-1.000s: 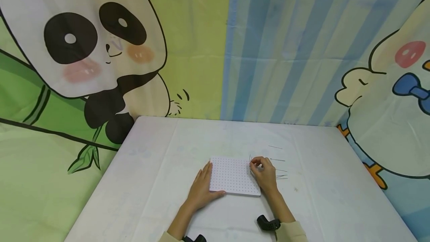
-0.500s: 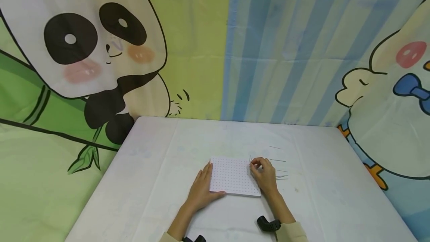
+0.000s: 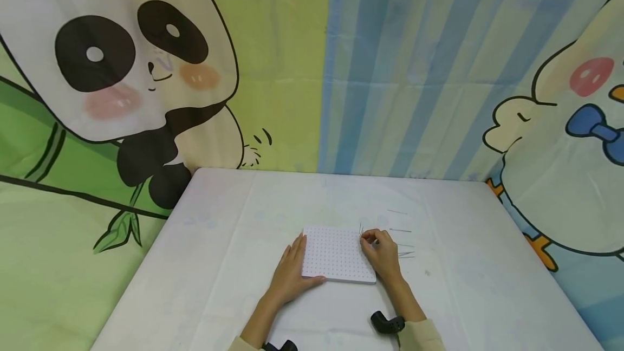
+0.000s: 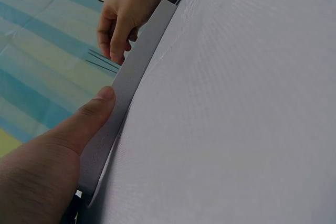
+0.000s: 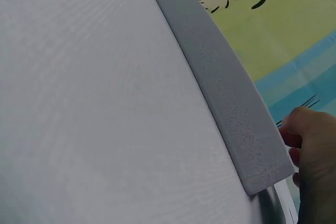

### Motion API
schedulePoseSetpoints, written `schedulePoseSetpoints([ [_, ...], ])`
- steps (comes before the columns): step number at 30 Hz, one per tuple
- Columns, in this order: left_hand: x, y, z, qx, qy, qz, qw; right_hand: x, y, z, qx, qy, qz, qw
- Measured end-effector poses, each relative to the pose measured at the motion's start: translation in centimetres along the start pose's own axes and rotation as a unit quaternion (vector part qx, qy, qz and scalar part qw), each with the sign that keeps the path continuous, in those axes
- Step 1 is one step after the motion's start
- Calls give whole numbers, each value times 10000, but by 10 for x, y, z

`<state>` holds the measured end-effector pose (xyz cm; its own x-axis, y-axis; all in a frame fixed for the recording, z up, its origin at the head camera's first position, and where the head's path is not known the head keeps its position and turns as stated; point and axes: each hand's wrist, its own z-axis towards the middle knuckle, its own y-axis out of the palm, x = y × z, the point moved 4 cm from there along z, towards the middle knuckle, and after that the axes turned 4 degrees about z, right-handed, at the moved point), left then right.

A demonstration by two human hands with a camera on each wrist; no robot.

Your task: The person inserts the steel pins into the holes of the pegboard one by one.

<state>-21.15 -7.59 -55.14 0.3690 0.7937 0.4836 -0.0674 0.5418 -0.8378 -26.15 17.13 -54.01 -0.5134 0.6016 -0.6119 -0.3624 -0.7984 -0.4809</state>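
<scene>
A white square board (image 3: 338,256) with a grid of small holes lies on the white table. My left hand (image 3: 287,272) rests against its near left corner, fingers straight along the left side and thumb along the front edge. My right hand (image 3: 383,253) is at the far right corner, thumb and forefinger pinching a thin needle low down, near the board's surface. A few thin needles (image 3: 361,228) stand upright there, close together. In the left wrist view, dark needles (image 4: 104,62) rise beside the right fingertips. The lower end of the pinched one is hidden by the fingers.
Several loose needles (image 3: 401,230) lie on the table (image 3: 244,286) to the right of the board, two of them crossed near the right hand. Behind the table hangs a printed cloth (image 3: 283,69) with cartoon animals. A black wrist device (image 3: 387,323) sits at each sleeve.
The head view has shifted slightly. Both hands and the board keep the same places relative to each other, and the right fingers stay pinched at the far right corner.
</scene>
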Motion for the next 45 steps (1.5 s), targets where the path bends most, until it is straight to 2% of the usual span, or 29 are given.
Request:
schedulePoseSetpoints([
  [6,0,-2,-1,49,-5,13,10000,-1,-7,1,180,129,95,9997],
  [10,0,-1,-1,70,33,24,10000,5,-20,3,417,467,343,9975],
  [13,-1,-1,-1,58,57,29,10000,13,-35,3,311,851,536,9944],
  [18,-1,1,-1,4,65,34,10000,34,-68,-8,-176,1327,602,9892],
  [21,-1,1,-1,-21,81,54,10000,44,-86,-18,-447,1319,233,9900],
  [24,-2,1,-1,5,47,55,10000,52,-96,-24,-759,1104,-165,9909],
  [28,-2,1,1,45,-25,80,10000,56,-97,-26,-1075,872,-103,9903],
  [36,-1,4,1,14,-126,68,9999,55,-94,-25,-1039,568,-227,9927],
  [45,0,1,1,-16,-184,-23,9998,53,-91,-23,-1112,419,-571,9913],
])
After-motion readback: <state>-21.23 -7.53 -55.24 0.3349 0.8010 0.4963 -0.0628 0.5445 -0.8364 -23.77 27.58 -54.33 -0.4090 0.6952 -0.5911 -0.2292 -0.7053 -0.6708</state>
